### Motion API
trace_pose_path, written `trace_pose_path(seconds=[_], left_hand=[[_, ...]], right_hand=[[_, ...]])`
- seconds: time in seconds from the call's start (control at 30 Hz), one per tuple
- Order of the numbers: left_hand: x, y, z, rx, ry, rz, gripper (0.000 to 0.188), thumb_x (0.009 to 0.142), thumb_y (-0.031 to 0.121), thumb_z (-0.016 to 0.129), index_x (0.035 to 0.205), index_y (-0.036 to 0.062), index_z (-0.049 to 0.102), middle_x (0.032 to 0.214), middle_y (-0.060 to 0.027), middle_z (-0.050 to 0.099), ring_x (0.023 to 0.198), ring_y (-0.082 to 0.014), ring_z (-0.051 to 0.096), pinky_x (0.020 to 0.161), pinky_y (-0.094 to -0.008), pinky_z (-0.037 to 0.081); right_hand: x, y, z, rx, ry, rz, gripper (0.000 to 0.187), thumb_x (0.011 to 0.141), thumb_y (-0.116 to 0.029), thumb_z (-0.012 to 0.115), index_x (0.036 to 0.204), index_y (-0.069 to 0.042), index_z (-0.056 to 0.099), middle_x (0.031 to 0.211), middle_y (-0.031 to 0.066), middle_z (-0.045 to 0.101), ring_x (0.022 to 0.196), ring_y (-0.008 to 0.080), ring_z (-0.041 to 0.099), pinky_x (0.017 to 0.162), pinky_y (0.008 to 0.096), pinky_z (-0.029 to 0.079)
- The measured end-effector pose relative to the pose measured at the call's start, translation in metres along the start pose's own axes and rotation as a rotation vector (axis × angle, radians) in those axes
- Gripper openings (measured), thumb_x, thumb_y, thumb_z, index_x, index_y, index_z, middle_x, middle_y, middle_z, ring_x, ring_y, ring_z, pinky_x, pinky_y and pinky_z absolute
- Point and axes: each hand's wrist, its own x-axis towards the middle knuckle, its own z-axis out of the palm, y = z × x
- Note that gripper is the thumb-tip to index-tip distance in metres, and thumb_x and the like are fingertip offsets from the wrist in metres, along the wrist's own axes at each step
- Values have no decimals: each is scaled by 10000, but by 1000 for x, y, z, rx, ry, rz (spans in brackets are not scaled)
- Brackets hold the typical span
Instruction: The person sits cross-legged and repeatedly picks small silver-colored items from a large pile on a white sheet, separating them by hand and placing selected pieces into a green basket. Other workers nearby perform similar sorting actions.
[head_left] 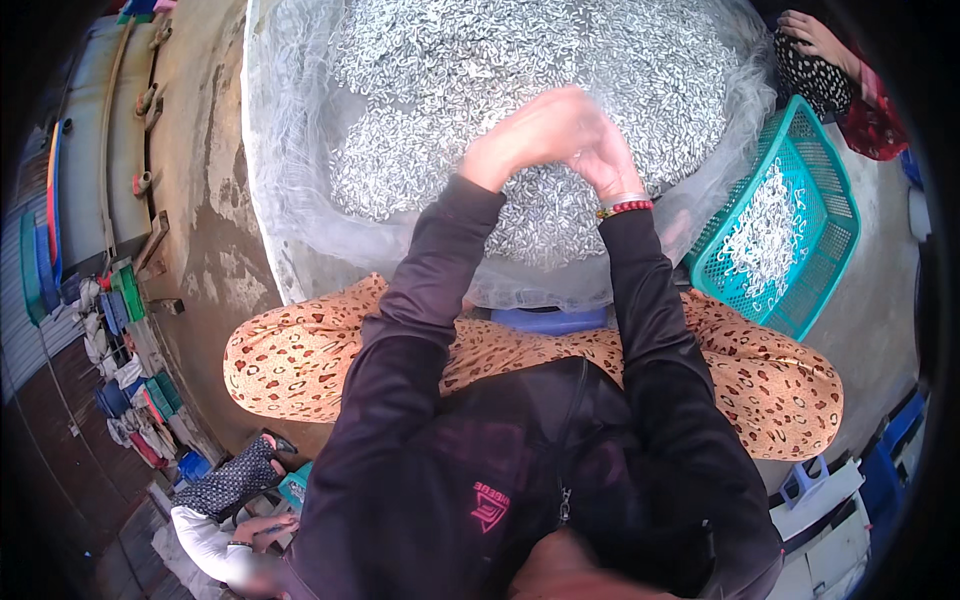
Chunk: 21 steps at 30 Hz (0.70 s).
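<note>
My left hand reaches across and meets my right hand over a broad heap of small silvery-white pieces, which look like tiny fish. Both hands are slightly blurred. Their fingers are bent inward and come together, closed, and whatever sits between them is too small or hidden to make out. A red beaded bracelet circles my right wrist. The heap lies on a pale fine-mesh net whose gathered edges rise around it. To the right, a teal plastic basket holds white, curled pieces.
My crossed legs in spotted trousers border the net's near side, with a blue plastic rim between. Another person's hand rests on a knee at the far right. Someone else sits at the lower left. Pipes line the left wall.
</note>
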Motion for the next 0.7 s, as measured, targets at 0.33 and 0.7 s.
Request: trace_pose_path(seconds=[0.33, 0.7], left_hand=[[-13, -81, 24, -172, 104, -541, 407, 791, 292, 711, 1092, 27, 638, 992, -109, 672, 910, -214, 636, 822, -321, 475], [-21, -127, 97, -169, 376, -564, 329, 737, 118, 727, 1043, 35, 640, 828, -123, 690, 762, -212, 679, 592, -334, 520]], right_hand=[[-126, -136, -28, -13, 29, -517, 529, 904, -276, 545, 1320, 23, 411, 1350, 240, 408, 1214, 424, 434, 1020, 575, 347], [-132, -163, -63, -1543, 1191, -1101, 464, 860, -278, 601, 1280, -96, 529, 1293, 222, 475, 1232, 348, 409, 1003, 417, 344]])
